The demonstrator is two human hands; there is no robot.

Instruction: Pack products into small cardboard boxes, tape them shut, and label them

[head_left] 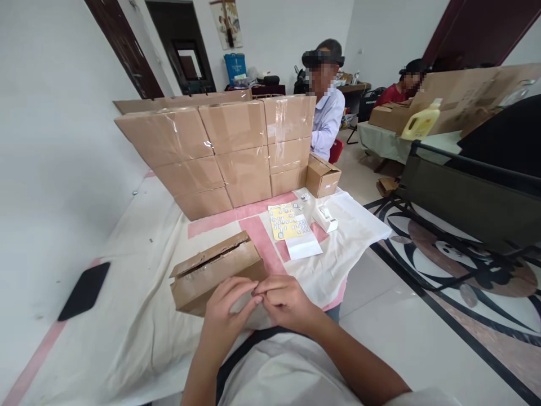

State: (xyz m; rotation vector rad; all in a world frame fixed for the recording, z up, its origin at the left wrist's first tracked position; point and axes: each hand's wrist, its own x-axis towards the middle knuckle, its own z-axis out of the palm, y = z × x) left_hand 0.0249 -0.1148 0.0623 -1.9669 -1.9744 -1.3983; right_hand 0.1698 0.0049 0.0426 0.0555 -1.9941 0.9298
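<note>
My left hand (228, 307) and my right hand (285, 300) meet in front of my body, fingertips together. Thumb and fingers of both are pinched closed, and whatever sits between them is too small to make out. Just beyond my left hand lies a cardboard box (217, 270) with a slit along its top. Farther off on the cloth is a yellow sheet (279, 223) bearing many small pale pieces. A white paper (303, 248) overlaps its lower edge. To the right of the sheet stands a small white dispenser-like object (325, 219).
A wall of taped cardboard boxes (240, 149) spans the table's far side, with a small carton (323, 176) at its right end. A black flat object (84, 290) lies at left. Behind the wall sits a person (329, 115); another person (393, 93) is at a farther table.
</note>
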